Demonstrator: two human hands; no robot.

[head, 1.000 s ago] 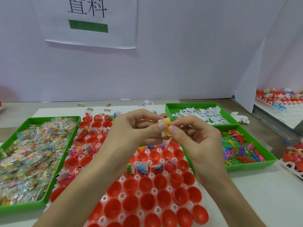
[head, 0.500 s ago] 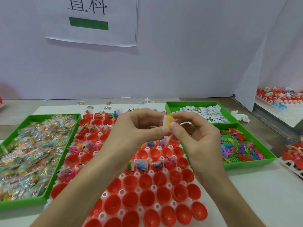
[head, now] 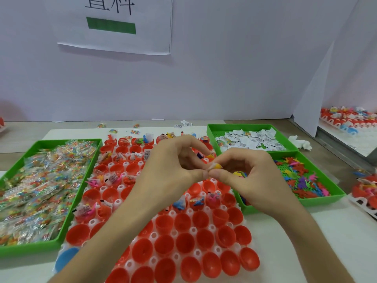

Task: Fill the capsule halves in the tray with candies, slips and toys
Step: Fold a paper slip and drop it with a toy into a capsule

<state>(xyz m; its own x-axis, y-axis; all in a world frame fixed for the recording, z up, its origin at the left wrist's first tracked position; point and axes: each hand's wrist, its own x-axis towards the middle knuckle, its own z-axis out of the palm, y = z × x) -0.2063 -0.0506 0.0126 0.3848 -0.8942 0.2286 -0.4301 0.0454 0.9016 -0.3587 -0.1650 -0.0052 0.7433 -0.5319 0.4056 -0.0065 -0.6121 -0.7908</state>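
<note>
Yellow toy (head: 218, 166) and slip (head: 213, 165), pinched between fingers of left hand (head: 173, 170) and right hand (head: 255, 180), over tray (head: 92, 222)

The person's left hand (head: 173, 170) and right hand (head: 253, 178) are bare, with long, slender fingers. The left forearm (head: 114, 231) and right forearm (head: 306, 242) are bare as well, slim and smooth, for as much of them as shows.

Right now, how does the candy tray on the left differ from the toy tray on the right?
The candy tray holds clear packets of candies; the toy tray holds small coloured toys. The candy tray's floor is hidden; the toy tray's gridded floor shows between the toys. The candy tray looks longer than the toy tray. Both are green with raised rims.
</note>
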